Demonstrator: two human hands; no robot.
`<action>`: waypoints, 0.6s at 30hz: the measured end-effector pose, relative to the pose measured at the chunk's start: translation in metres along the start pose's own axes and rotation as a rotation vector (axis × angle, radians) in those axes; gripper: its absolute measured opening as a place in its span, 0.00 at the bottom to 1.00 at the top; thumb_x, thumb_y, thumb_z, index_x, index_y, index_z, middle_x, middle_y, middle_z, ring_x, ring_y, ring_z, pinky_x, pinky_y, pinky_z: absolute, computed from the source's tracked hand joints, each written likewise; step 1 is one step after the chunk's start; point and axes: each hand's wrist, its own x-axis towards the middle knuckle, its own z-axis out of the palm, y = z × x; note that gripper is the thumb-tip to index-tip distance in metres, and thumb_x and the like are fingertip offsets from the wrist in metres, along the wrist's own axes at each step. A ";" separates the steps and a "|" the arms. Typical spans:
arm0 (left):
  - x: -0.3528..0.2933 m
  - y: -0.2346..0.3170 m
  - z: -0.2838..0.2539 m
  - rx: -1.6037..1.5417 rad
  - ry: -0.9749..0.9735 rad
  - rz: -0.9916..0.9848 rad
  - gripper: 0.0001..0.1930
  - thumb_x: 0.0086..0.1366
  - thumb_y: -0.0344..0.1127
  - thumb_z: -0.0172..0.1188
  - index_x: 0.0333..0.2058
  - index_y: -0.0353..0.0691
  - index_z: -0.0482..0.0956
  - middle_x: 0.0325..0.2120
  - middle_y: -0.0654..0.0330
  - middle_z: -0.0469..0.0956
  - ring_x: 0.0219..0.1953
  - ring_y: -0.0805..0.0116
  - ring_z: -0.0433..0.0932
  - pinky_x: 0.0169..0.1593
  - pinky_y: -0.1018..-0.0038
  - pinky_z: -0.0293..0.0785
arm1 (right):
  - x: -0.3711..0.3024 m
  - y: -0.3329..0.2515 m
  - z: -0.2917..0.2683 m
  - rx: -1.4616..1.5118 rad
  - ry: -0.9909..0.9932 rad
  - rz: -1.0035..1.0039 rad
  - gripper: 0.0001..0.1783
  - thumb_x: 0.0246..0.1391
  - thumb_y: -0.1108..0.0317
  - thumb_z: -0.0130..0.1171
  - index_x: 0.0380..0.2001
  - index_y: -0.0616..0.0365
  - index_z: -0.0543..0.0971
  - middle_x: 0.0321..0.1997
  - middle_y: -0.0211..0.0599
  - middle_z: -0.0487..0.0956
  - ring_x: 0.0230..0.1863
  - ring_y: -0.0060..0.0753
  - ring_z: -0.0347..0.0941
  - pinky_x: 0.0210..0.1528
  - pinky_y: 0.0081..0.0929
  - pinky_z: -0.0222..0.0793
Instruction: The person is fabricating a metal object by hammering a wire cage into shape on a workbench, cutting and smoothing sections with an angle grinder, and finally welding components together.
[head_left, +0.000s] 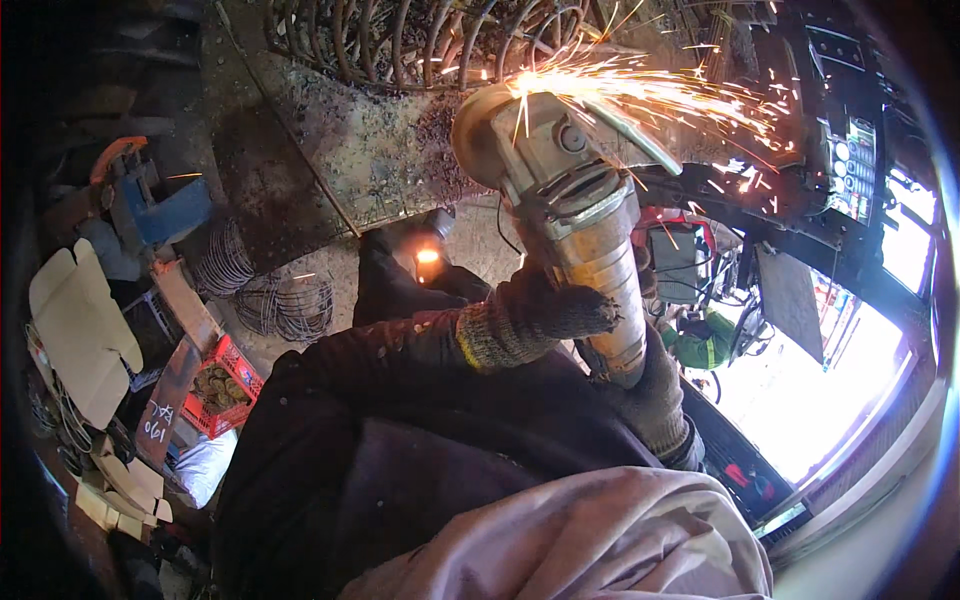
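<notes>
An angle grinder (600, 265) with a worn, dusty body fills the middle of the view. Its disc (474, 138) is at the head, up and to the left, and a metal guard sits beside it. A bright spray of sparks (660, 90) streams rightward from where the disc meets the work; glare hides the exact contact. My left hand (535, 315), in a dirty knit glove, wraps round the grinder's body. Lower down, my right hand (650, 400), also gloved, grips the rear end. Beyond the disc lies a row of curved rusty metal bars (400, 45).
The bars rest on a stained metal worktable (340, 130) strewn with dark bits. A thin rod (290, 130) lies across it. At left are wire coils (290, 305), a red crate (222, 390), a blue metal piece (165, 210) and cardboard (80, 330). Cables and a green item (705, 340) lie right.
</notes>
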 end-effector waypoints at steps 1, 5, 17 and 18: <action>-0.001 -0.003 -0.005 0.051 0.017 -0.013 0.34 0.53 0.32 0.73 0.57 0.36 0.66 0.48 0.54 0.78 0.50 0.64 0.78 0.54 0.66 0.77 | -0.002 0.003 0.002 0.012 0.008 -0.009 0.44 0.44 0.59 0.74 0.62 0.58 0.64 0.53 0.49 0.78 0.54 0.43 0.78 0.54 0.36 0.74; -0.003 -0.011 -0.015 0.195 0.066 0.016 0.32 0.55 0.29 0.71 0.57 0.36 0.66 0.48 0.54 0.78 0.50 0.65 0.78 0.53 0.65 0.77 | -0.002 0.009 0.006 -0.001 0.025 -0.053 0.44 0.44 0.60 0.74 0.62 0.59 0.64 0.52 0.49 0.79 0.54 0.43 0.78 0.54 0.35 0.74; 0.015 -0.017 -0.004 -0.114 -0.145 0.068 0.43 0.52 0.34 0.73 0.64 0.44 0.58 0.58 0.54 0.69 0.61 0.51 0.70 0.64 0.53 0.67 | -0.004 0.027 0.006 0.080 0.048 -0.092 0.42 0.46 0.64 0.71 0.63 0.58 0.63 0.52 0.50 0.79 0.52 0.44 0.79 0.52 0.37 0.75; 0.015 -0.018 -0.005 -0.140 -0.162 0.069 0.43 0.52 0.33 0.73 0.64 0.44 0.58 0.58 0.53 0.69 0.61 0.51 0.70 0.64 0.53 0.67 | -0.004 0.018 0.001 0.037 0.029 -0.050 0.42 0.46 0.63 0.71 0.63 0.58 0.63 0.52 0.50 0.79 0.52 0.45 0.79 0.52 0.37 0.76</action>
